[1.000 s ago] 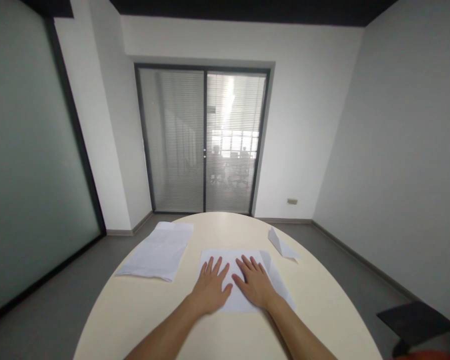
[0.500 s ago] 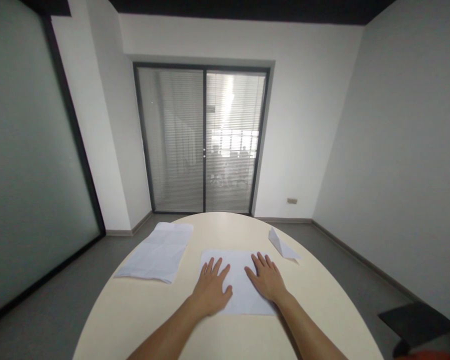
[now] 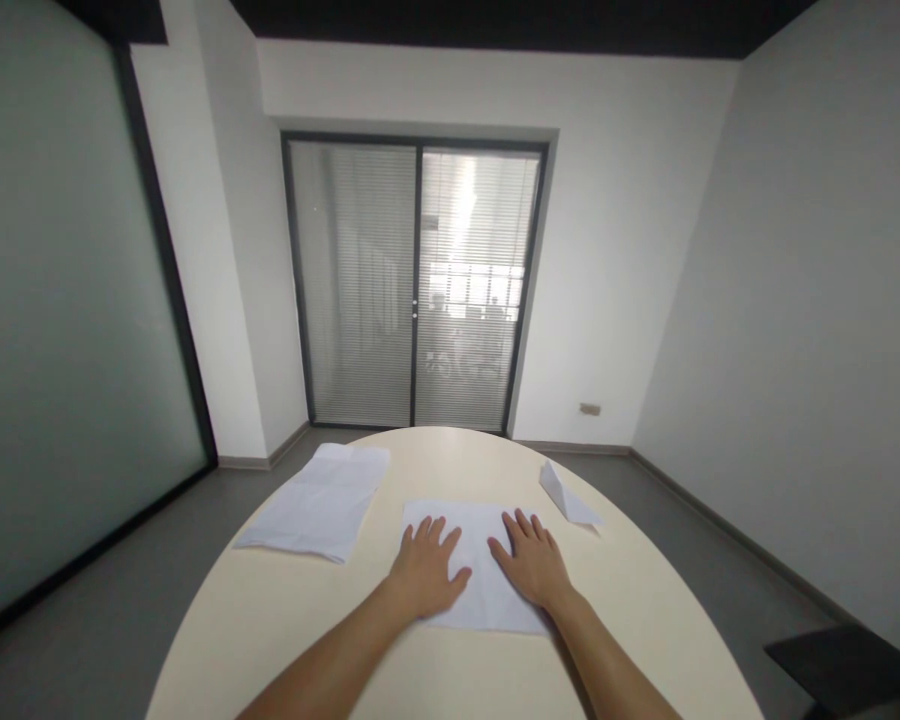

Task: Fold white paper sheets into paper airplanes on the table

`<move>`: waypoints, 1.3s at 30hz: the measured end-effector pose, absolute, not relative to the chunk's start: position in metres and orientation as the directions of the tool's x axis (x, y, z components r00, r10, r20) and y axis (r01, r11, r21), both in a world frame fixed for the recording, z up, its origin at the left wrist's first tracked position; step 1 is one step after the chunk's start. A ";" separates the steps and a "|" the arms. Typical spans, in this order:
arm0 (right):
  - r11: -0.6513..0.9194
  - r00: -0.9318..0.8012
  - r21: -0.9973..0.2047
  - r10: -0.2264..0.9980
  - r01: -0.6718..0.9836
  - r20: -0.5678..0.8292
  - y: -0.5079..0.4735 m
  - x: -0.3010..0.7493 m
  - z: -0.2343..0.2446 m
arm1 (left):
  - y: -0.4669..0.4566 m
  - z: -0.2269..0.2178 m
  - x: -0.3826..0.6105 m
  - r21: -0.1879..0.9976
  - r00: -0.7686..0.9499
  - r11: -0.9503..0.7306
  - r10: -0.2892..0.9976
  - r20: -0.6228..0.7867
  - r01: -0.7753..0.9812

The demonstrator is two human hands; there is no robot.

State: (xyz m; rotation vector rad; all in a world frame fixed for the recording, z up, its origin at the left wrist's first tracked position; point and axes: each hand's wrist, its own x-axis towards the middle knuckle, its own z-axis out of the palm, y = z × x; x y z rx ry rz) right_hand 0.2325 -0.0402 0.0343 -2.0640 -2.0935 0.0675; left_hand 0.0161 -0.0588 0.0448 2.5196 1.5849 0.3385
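Note:
A white sheet of paper (image 3: 487,590) lies flat on the pale round table (image 3: 442,675). My left hand (image 3: 429,572) rests palm down on its left part, fingers spread and thumb out toward the middle. On the right part lies my right hand (image 3: 534,562), also palm down with its fingers apart. Neither hand grips anything. Both cover some of the sheet's sides. To the left is a larger stack or folded batch of creased white paper (image 3: 319,502). Beyond my right hand a folded white paper piece (image 3: 566,497) sits with a raised ridge.
The table's curved edge runs round both sides and the back. A dark chair (image 3: 847,665) stands low at the right. Behind the table are a glass door with blinds (image 3: 352,290) and a white wall (image 3: 615,250); a frosted glass panel (image 3: 75,330) is at the left.
The view has shifted slightly, so the room sits a little further right and lower. Both hands stay flat on the sheet, in nearly the same places.

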 end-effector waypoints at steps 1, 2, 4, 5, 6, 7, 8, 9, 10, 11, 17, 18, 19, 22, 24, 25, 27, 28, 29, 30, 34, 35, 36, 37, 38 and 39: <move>0.023 -0.004 -0.171 0.994 0.985 0.111 -0.041 0.233 0.034 | -0.059 0.047 0.019 0.232 0.411 -0.426 0.905 0.111 0.875; 0.023 -0.004 -0.171 0.994 0.985 0.111 -0.041 0.233 0.033 | -0.058 0.049 0.022 0.222 0.393 -0.410 0.912 0.116 0.885; 0.030 -0.010 -0.174 0.993 0.984 0.114 -0.041 0.234 0.032 | -0.058 0.051 0.028 0.215 0.351 -0.379 0.923 0.160 0.900; 0.034 -0.013 -0.176 0.993 0.984 0.116 -0.042 0.234 0.032 | -0.058 0.050 0.030 0.222 0.330 -0.372 0.922 0.204 0.901; 0.036 -0.015 -0.177 0.993 0.984 0.118 -0.042 0.235 0.032 | -0.058 0.048 0.030 0.237 0.320 -0.376 0.916 0.243 0.896; 0.037 -0.016 -0.179 0.993 0.983 0.119 -0.042 0.235 0.032 | -0.057 0.046 0.030 0.255 0.327 -0.393 0.907 0.265 0.884; 0.036 -0.015 -0.180 0.993 0.983 0.120 -0.042 0.236 0.032 | -0.057 0.043 0.029 0.275 0.334 -0.402 0.905 0.263 0.873; 0.036 -0.014 -0.180 0.993 0.983 0.119 -0.042 0.236 0.032 | -0.056 0.040 0.028 0.296 0.334 -0.400 0.909 0.248 0.867; 0.035 -0.014 -0.180 0.993 0.983 0.117 -0.042 0.236 0.033 | -0.055 0.037 0.026 0.310 0.337 -0.400 0.911 0.238 0.862; 0.036 -0.015 -0.180 0.993 0.983 0.117 -0.042 0.235 0.033 | -0.054 0.035 0.025 0.319 0.337 -0.398 0.913 0.230 0.860; 0.047 -0.024 -0.182 0.992 0.982 0.123 -0.041 0.231 0.037 | -0.051 0.036 0.022 0.312 0.319 -0.374 0.923 0.214 0.874; 0.048 -0.025 -0.183 0.992 0.982 0.125 -0.041 0.231 0.037 | -0.051 0.038 0.022 0.306 0.316 -0.371 0.924 0.217 0.877; 0.051 -0.028 -0.182 0.992 0.982 0.127 -0.040 0.231 0.037 | -0.052 0.040 0.021 0.300 0.313 -0.371 0.923 0.225 0.879; 0.060 -0.037 -0.178 0.991 0.982 0.132 -0.038 0.231 0.035 | -0.052 0.046 0.020 0.286 0.309 -0.379 0.914 0.262 0.880; 0.064 -0.040 -0.181 0.990 0.981 0.134 -0.037 0.232 0.034 | -0.052 0.047 0.019 0.286 0.314 -0.390 0.908 0.278 0.875; 0.065 -0.040 -0.184 0.990 0.981 0.134 -0.037 0.232 0.034 | -0.052 0.047 0.018 0.290 0.317 -0.393 0.908 0.275 0.873; 0.070 -0.045 -0.189 0.990 0.979 0.133 -0.036 0.232 0.034 | -0.051 0.045 0.018 0.297 0.324 -0.395 0.909 0.260 0.869; 0.074 -0.049 -0.190 0.990 0.979 0.132 -0.036 0.232 0.034 | -0.051 0.043 0.017 0.298 0.325 -0.394 0.911 0.255 0.869; 0.078 -0.053 -0.190 0.990 0.979 0.130 -0.036 0.232 0.034 | -0.050 0.042 0.017 0.296 0.325 -0.393 0.911 0.253 0.871; 0.080 -0.056 -0.189 0.990 0.979 0.129 -0.036 0.232 0.035 | -0.050 0.041 0.017 0.293 0.323 -0.391 0.912 0.254 0.872; 0.078 -0.054 -0.185 0.990 0.980 0.131 -0.036 0.232 0.035 | -0.049 0.038 0.017 0.289 0.315 -0.387 0.911 0.265 0.876; 0.078 -0.054 -0.185 0.990 0.980 0.131 -0.035 0.233 0.035 | -0.048 0.038 0.017 0.289 0.311 -0.383 0.913 0.265 0.878; 0.080 -0.056 -0.185 0.990 0.979 0.132 -0.035 0.233 0.035 | -0.048 0.038 0.017 0.287 0.307 -0.378 0.915 0.263 0.880; 0.085 -0.060 -0.186 0.989 0.979 0.133 -0.034 0.234 0.035 | -0.047 0.037 0.017 0.283 0.303 -0.372 0.917 0.260 0.884; 0.086 -0.061 -0.187 0.989 0.979 0.135 -0.034 0.234 0.034 | -0.047 0.036 0.017 0.278 0.299 -0.367 0.919 0.256 0.888; 0.079 -0.054 -0.186 0.989 0.979 0.138 -0.033 0.235 0.034 | -0.046 0.036 0.017 0.273 0.298 -0.363 0.920 0.253 0.891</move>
